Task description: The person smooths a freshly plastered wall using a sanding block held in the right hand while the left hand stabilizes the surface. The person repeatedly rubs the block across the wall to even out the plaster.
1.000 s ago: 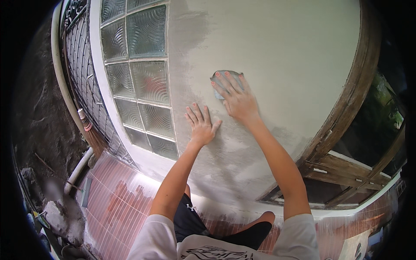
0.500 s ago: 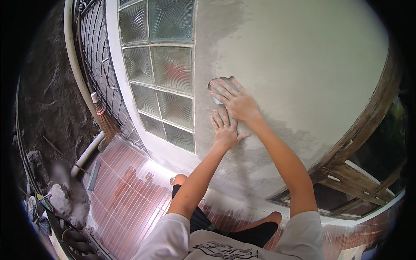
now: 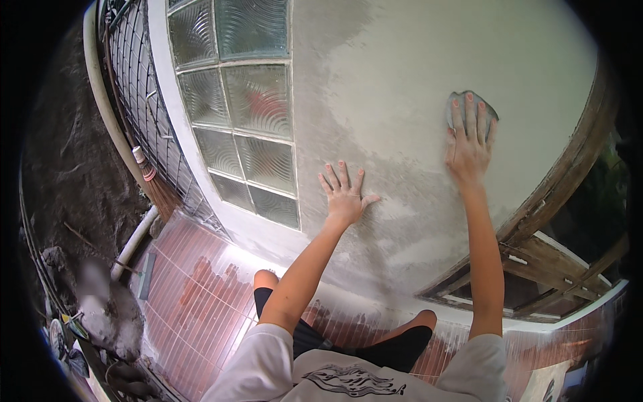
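My right hand (image 3: 467, 149) presses a grey piece of what looks like sandpaper (image 3: 493, 111) against the pale wall (image 3: 402, 80). Its fingers lie over the piece, whose edges show around the fingertips. Lower and to the left, my left hand (image 3: 345, 201) rests flat on the wall with its fingers spread, holding nothing. Around the left hand the wall surface is darker, grey and streaky, while the area by the right hand is smoother and lighter. Pale dust coats both hands.
A glass-block window (image 3: 258, 100) borders the wall on the left. A wooden frame (image 3: 569, 181) curves along the right. A broom (image 3: 158, 187) leans by wire mesh, and a squeegee-like tool (image 3: 147, 275) stands by the dusty reddish tiled floor (image 3: 194, 301).
My right hand has slid the grey piece up and to the right across the wall, away from my left hand. My left hand stays flat in about the same place.
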{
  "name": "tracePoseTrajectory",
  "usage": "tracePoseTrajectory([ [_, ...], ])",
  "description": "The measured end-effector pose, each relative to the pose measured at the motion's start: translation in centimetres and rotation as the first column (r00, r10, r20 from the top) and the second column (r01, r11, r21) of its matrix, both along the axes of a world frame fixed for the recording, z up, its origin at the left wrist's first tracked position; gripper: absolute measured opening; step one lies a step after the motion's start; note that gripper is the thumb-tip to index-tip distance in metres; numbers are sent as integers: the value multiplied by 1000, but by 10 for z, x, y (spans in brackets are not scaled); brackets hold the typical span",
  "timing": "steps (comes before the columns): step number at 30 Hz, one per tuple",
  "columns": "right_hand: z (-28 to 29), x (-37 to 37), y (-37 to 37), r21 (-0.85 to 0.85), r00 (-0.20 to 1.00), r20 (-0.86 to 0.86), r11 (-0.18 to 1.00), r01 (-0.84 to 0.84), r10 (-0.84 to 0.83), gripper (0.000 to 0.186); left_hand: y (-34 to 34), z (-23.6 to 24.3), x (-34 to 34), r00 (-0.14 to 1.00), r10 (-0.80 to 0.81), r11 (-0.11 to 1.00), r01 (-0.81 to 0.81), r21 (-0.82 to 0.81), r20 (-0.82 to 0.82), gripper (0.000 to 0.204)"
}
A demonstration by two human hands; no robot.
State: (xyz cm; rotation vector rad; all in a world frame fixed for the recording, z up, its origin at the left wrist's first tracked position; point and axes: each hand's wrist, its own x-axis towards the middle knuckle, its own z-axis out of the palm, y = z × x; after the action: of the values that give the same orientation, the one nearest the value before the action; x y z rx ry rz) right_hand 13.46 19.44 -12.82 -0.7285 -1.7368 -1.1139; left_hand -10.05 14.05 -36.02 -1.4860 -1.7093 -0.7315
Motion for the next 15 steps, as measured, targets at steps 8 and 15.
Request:
tracePoseTrajectory([
  [8, -152, 6, -62, -602, 821, 400, 792, -101, 408, 56, -24, 6, 20, 890, 17, 914, 171, -367, 457, 85],
  [15, -250, 19, -174, -916, 916, -390, -145, -374, 97, 35, -97, -59, 32, 279, -189, 673, 735, -83, 942, 70],
])
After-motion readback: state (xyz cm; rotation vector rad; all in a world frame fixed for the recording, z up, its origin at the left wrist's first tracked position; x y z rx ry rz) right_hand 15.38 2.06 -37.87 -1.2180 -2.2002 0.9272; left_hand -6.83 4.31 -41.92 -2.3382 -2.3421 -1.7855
